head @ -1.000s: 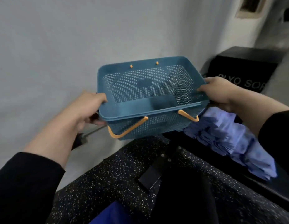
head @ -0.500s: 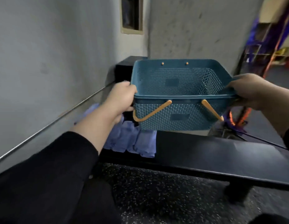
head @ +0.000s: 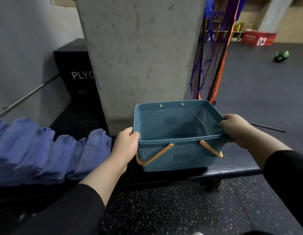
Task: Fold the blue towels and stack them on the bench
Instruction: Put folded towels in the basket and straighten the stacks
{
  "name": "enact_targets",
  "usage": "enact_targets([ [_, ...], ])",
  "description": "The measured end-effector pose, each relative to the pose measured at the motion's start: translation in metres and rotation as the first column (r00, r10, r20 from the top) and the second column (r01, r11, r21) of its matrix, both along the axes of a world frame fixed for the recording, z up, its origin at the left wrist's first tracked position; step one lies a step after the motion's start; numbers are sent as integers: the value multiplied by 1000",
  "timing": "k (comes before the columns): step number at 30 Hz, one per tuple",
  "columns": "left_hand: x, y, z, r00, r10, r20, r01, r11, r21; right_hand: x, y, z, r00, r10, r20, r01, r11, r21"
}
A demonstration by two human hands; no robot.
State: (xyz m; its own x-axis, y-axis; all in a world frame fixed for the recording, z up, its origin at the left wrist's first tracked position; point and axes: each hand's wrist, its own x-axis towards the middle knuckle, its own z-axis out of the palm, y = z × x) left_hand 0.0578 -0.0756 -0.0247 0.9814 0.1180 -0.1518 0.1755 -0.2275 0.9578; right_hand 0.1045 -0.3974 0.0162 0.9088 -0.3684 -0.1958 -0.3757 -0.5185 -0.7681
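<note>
An empty teal mesh basket point(head: 177, 131) with orange handles sits low over the right part of the black bench point(head: 235, 170); whether it rests on the bench I cannot tell. My left hand point(head: 126, 146) grips its left rim and my right hand point(head: 235, 128) grips its right rim. Several folded blue towels point(head: 50, 153) lie in a row on the left part of the bench, just left of my left hand.
A grey concrete pillar point(head: 140, 53) rises right behind the basket. A black plyo box point(head: 76, 73) stands behind the bench at the left. Coloured bands point(head: 210, 53) hang beside the pillar. A red box point(head: 258, 39) and a green ball point(head: 281, 55) lie far off on the floor.
Both hands have carried the basket rightwards and down to the bench's right end. The view has turned right, so the towels now lie at the left.
</note>
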Motion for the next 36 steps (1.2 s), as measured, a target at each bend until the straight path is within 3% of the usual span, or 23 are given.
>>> enact_targets([
  [8,1,-7,-14,1000,-16,19,14,993,114,5,-8,-23,999,30,-23,-34,984,-172],
  [10,-3,-5,-16,999,-14,37,11,997,80,3,-4,-17,997,69,-21,-72,946,-317],
  [13,-4,14,-20,992,87,96,-96,991,96,-2,15,0,957,167,239,-29,871,-491],
  [16,-2,52,-17,960,210,184,-240,958,159,-7,69,27,820,323,472,-98,892,-441],
  [21,-2,132,-18,908,374,189,-411,884,222,-17,203,42,696,461,551,-379,887,-263],
  [24,-7,174,-28,901,416,123,-434,867,246,-16,277,15,686,537,490,-505,837,-211],
  [30,-17,196,-52,938,347,-15,-327,896,300,-7,352,-86,745,663,69,-640,740,-208],
  [36,-6,181,-60,974,218,-58,-183,913,364,-6,355,-125,814,578,55,-555,803,-220],
])
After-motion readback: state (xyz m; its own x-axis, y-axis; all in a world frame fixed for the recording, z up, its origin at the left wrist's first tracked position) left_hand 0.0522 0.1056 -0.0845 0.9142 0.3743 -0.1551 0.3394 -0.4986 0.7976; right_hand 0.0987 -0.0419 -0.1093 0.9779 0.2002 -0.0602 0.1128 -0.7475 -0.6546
